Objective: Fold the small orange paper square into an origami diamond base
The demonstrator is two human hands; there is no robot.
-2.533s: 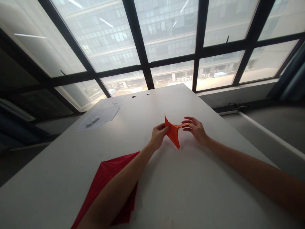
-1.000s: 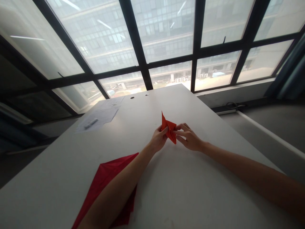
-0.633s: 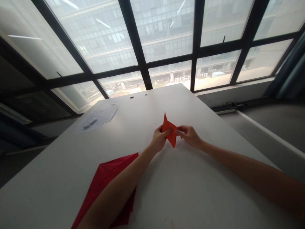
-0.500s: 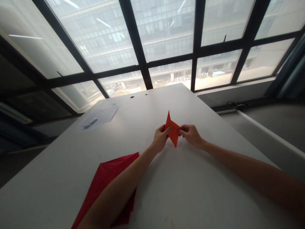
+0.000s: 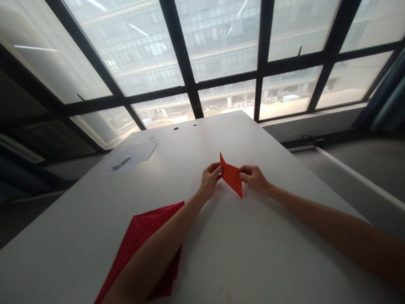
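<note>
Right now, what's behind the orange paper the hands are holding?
The white table shows past the edges of the orange paper, held between the left hand and right hand. Anything directly behind the paper is hidden from view.

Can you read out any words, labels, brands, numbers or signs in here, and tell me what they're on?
There is no readable text anywhere in view.
Sheets: faint marks, too small and blurred to read.
Marker-like thing on them: too blurred to tell whether it has a label.
Orange paper and red paper: no writing shows.
Building outside: no sign can be made out.
</note>
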